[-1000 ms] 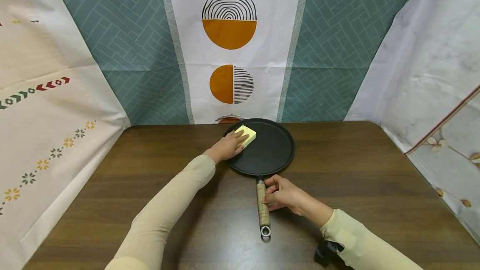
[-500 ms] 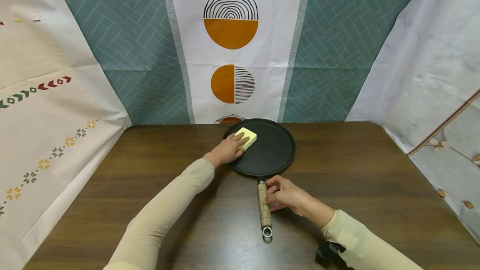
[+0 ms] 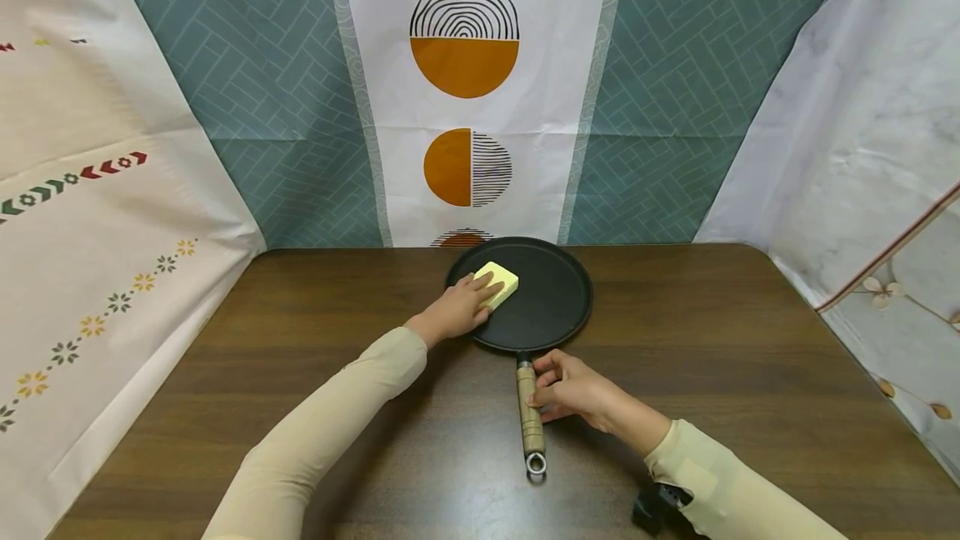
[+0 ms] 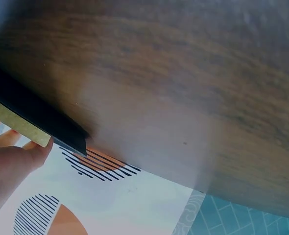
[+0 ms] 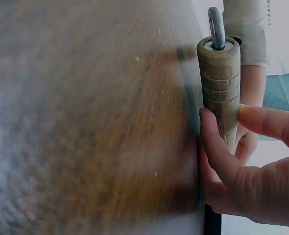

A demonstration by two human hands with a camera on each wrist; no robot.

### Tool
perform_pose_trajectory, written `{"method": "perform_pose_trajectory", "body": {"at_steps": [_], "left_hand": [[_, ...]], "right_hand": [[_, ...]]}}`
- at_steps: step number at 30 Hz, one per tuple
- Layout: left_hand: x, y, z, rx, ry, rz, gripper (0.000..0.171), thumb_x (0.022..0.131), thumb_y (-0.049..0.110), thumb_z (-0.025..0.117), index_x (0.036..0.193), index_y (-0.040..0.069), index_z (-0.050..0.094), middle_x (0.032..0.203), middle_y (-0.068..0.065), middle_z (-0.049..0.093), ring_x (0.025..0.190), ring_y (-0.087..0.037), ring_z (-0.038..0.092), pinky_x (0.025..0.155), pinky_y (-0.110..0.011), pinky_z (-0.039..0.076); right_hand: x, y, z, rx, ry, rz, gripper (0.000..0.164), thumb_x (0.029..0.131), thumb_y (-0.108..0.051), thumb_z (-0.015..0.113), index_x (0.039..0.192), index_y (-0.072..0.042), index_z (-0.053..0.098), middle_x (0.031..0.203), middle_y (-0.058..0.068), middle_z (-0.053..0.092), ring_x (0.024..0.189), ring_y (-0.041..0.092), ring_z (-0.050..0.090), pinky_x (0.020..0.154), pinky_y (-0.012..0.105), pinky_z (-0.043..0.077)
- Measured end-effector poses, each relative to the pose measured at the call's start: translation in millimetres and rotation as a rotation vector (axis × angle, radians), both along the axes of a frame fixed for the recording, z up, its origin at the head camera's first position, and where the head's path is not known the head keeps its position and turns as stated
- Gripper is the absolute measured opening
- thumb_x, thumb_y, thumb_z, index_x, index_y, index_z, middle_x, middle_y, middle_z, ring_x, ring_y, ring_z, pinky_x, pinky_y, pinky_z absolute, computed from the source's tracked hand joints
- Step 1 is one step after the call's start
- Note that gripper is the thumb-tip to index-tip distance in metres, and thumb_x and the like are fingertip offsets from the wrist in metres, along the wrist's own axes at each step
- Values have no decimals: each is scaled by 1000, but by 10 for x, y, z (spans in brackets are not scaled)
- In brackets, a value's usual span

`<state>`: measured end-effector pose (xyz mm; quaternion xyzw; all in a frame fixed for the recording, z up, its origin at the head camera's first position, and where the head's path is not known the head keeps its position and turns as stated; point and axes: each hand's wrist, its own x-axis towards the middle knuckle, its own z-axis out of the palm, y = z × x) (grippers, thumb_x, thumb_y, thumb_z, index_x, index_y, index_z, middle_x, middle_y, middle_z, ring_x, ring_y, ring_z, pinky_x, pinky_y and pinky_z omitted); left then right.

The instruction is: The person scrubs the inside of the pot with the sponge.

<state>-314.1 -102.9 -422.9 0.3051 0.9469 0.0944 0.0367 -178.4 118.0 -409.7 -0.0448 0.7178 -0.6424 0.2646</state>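
A flat black pan point(image 3: 555, 294) with a round, low-rimmed plate and a ribbed wooden handle point(image 3: 529, 415) lies at the back of the table. On the left half of its surface, my left hand point(image 3: 459, 305) holds a pale yellow sponge point(image 3: 501, 280), fingers spread over its top. In the left wrist view the sponge point(image 4: 17, 122) lies flat on the pan, with a digit at its end edge. My right hand point(image 3: 573, 394) pinches the handle from the right. The right wrist view shows thumb and fingers on opposite sides of the handle point(image 5: 220, 83), below its metal ring.
The brown wooden table point(image 3: 360, 290) ends just behind the pan, where a patterned cloth point(image 3: 472, 115) hangs. White curtains point(image 3: 847, 148) flank both sides. A small black device point(image 3: 652, 507) sits under the right sleeve.
The left hand and sponge have slid slightly toward me and to the right across the pan. The right hand stays on the handle; the whole view has shifted a little.
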Motion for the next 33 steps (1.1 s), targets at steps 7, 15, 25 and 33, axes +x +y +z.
{"method": "perform_pose_trajectory", "body": {"at_steps": [7, 15, 25, 33], "left_hand": [[64, 6, -18, -10, 22, -8, 52, 100, 23, 51, 150, 18, 36, 156, -12, 28, 137, -45, 29, 102, -59, 36], [149, 27, 7, -17, 41, -24, 52, 100, 24, 51, 150, 17, 37, 155, -13, 29, 136, -46, 31, 100, -60, 38], [239, 55, 5, -12, 58, -45, 52, 99, 24, 53, 149, 16, 39, 153, -14, 32, 132, -45, 37, 99, -58, 39], [302, 72, 14, 0, 47, -64, 52, 99, 24, 53, 149, 16, 39, 153, -14, 32, 130, -43, 38, 100, -57, 39]], "right_hand": [[-5, 2, -4, -3, -1, 3, 52, 80, 7, 65, 123, 11, 37, 95, 14, 45, 77, 20, 56, 70, 41, 57], [-11, 8, -8, -5, 2, 10, 52, 80, 6, 66, 123, 11, 37, 95, 13, 45, 77, 21, 56, 71, 42, 57], [-13, -1, -4, -5, 2, 9, 52, 79, 7, 65, 123, 11, 37, 95, 13, 45, 77, 21, 56, 70, 41, 57], [-7, 0, -3, -7, -6, 12, 53, 80, 8, 66, 123, 11, 37, 94, 13, 46, 77, 21, 56, 71, 42, 57]]}}
